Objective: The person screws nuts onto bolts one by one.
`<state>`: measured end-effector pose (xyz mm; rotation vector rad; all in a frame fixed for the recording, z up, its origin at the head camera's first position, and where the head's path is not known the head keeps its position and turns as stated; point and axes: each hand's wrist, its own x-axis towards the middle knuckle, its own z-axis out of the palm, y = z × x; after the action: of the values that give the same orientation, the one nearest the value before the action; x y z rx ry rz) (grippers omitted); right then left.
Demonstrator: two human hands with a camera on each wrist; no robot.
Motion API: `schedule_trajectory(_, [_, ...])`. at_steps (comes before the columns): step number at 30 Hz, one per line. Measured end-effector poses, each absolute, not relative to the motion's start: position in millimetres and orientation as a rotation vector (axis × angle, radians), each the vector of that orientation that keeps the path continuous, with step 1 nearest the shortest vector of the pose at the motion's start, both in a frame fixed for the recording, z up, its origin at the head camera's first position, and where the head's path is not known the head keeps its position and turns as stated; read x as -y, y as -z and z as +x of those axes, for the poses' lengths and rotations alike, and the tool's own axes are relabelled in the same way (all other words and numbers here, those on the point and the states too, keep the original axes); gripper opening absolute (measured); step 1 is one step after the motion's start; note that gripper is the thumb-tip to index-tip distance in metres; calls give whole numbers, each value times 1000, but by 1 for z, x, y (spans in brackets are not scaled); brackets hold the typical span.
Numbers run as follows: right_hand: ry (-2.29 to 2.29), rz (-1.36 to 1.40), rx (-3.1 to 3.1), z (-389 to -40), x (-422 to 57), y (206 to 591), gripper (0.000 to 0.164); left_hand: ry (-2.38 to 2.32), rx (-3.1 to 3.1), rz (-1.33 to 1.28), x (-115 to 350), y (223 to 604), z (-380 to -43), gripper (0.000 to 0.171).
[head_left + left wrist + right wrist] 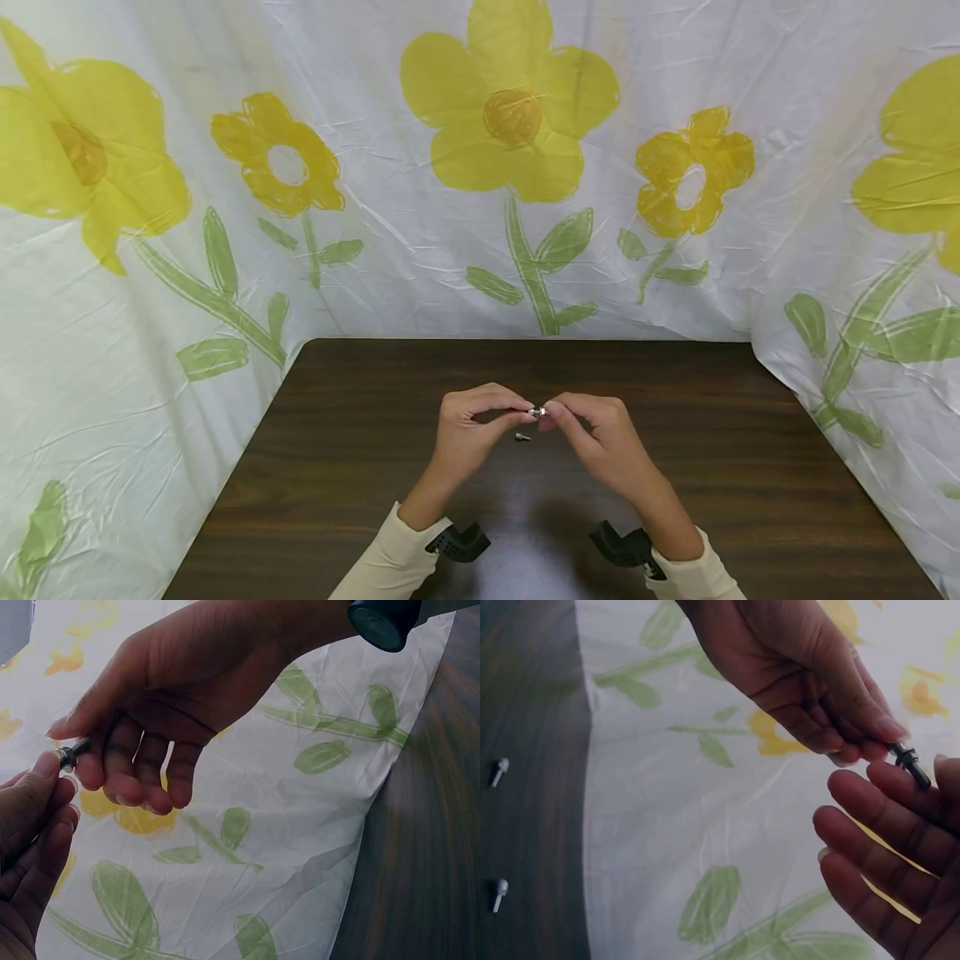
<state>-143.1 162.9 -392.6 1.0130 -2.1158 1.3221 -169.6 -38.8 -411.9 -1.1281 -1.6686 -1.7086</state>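
Observation:
Raised over the table, a small metal bolt point(537, 412) with a collar, perhaps a nut or washer, spans my two hands. My left hand point(467, 421) holds the dark threaded end between thumb and index finger; its other fingers hang loosely curved in the left wrist view. My right hand point(600, 429) pinches the opposite, head end with thumb and fingertips, covering part of it. In the right wrist view the bolt's shank point(919, 774) points toward the left fingers. A second bolt point(522, 437) lies on the table just below the hands.
The dark wood-grain table point(337, 467) reaches back to a white curtain point(390, 275) with yellow flowers, which also hangs along both sides. Two small bolts, an upper one point(499, 773) and a lower one point(500, 896), show on the tabletop in the right wrist view.

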Motion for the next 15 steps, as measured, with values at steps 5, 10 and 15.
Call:
schedule_trajectory(5, [-1339, 1012, 2122, -143, -164, 392, 22, 1709, 1671, -1124, 39, 412, -169, 21])
schedule_trajectory(10, [-1298, 1032, 2012, -144, -166, 391, 38, 1713, 1676, -1100, 40, 409, -168, 19])
schedule_trajectory(15, [-1301, 1097, 1936, -146, -165, 391, 39, 1706, 1668, -1109, 41, 409, -168, 19])
